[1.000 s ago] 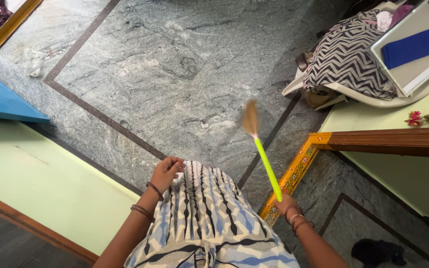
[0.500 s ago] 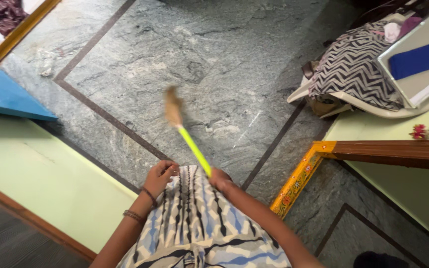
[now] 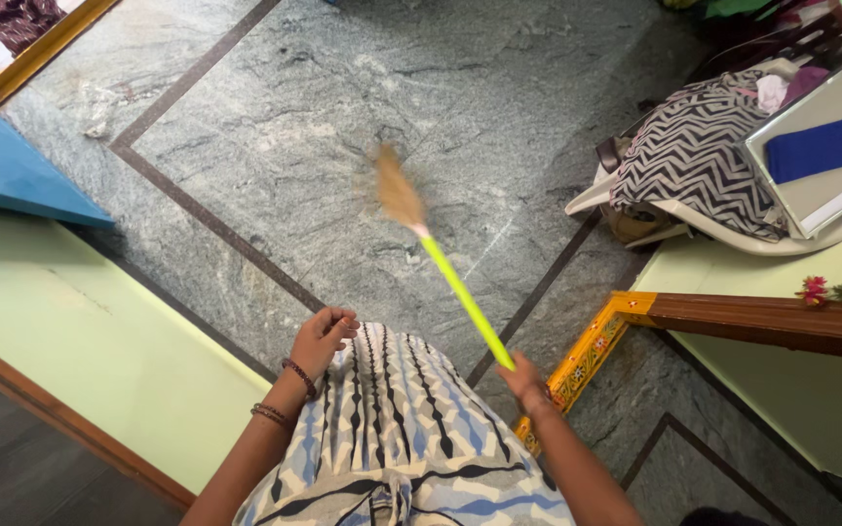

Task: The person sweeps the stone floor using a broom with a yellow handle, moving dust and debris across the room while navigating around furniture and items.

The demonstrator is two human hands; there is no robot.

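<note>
The right hand (image 3: 526,378) grips the broom (image 3: 440,268) by its green handle, bristles on the floor (image 3: 275,117) at centre frame. The left hand (image 3: 322,337) pinches the dress (image 3: 401,429). Sweeping looks mid-way.

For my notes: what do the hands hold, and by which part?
Right hand holds broom by its green handle's end. Left hand pinches the patterned garment.

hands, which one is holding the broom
The right hand: it grips the end of the green handle of the broom. The left hand holds no broom; it rests curled against the striped garment.
</note>
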